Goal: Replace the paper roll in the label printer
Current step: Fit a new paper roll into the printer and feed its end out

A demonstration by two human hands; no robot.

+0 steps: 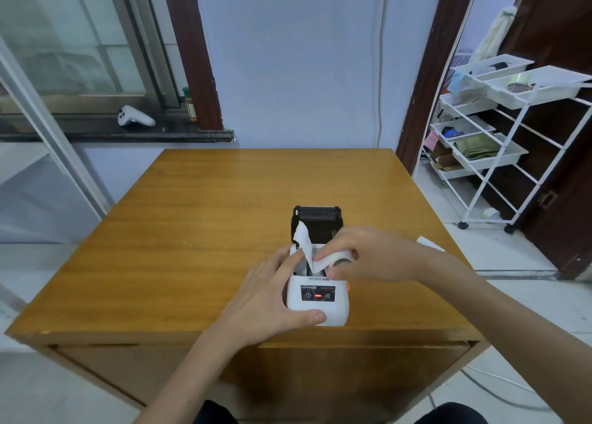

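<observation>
A small white label printer (333,314) stands near the front edge of the wooden table (198,218), its black lid (317,220) swung open toward the back. A red light glows on its front panel. My left hand (272,298) grips the printer's left side, thumb on the front corner and fingers at the paper bay's rim. My right hand (365,257) holds a white paper roll (339,258) over the open bay. A loose strip of paper (302,237) curls up from the roll toward the lid.
A white piece of paper (431,243) lies on the table behind my right wrist. A white wire cart (499,135) with trays stands on the floor to the right. A white controller (134,117) rests on the window sill at the back left.
</observation>
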